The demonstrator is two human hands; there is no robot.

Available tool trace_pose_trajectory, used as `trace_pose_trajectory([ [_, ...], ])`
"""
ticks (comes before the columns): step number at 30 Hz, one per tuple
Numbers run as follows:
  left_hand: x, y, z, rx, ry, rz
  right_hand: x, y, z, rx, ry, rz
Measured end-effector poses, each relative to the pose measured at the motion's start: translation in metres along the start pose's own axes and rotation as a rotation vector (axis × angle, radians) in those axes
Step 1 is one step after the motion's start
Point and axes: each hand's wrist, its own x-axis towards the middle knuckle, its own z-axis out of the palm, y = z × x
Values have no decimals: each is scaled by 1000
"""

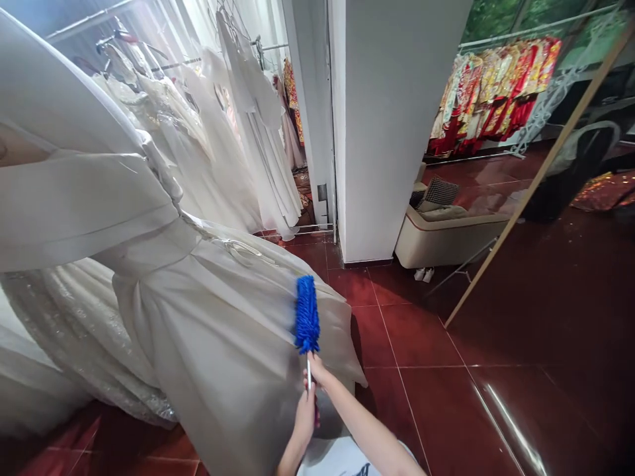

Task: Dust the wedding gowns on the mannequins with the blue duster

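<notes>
A duster (307,314) with a fluffy blue head points away from me, its head over the skirt of a white satin gown (218,317); whether the fibres touch the fabric I cannot tell. My right hand (317,371) is closed on the thin pale shaft, just below the blue head. Lower down, my left hand (305,408) wraps round the handle, hiding most of it. The gown stands on my left, with a wide folded band across its bodice and a lace-up ribbon (238,248) at its back.
More white gowns (198,132) hang on a rack behind. A white pillar (391,132) rises ahead. To the right, a wood-framed mirror (526,192) leans over the red tiled floor (436,410), near a beige sofa (446,241) and red-and-gold garments (496,92). A sparkly gown (89,324) stands left.
</notes>
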Motion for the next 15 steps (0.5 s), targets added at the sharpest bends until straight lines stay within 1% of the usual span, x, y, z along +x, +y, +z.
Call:
trace_pose_trajectory([
  [2, -4, -26, 22, 32, -61, -43, -5, 28, -30, 34, 76, 36],
  [4, -7, -42, 40, 66, -95, -70, -9, 47, -53, 61, 140, 56],
  [6, -7, -46, 55, 84, -105, -78, -8, 52, -66, 82, 194, 47],
  [7, -8, -42, 59, 71, -105, -74, -6, 49, -69, 91, 214, 25],
  [9, -12, -25, 63, 13, -105, -39, 0, 33, -67, 104, 230, -58],
  [11, -18, 1, 58, -77, -101, 53, 3, 8, -54, 107, 202, -178],
  [13, -25, 31, 44, -171, -73, 176, 4, -18, -31, 93, 130, -296],
  [15, -27, 59, 24, -248, -29, 255, 2, -41, -2, 52, 24, -375],
])
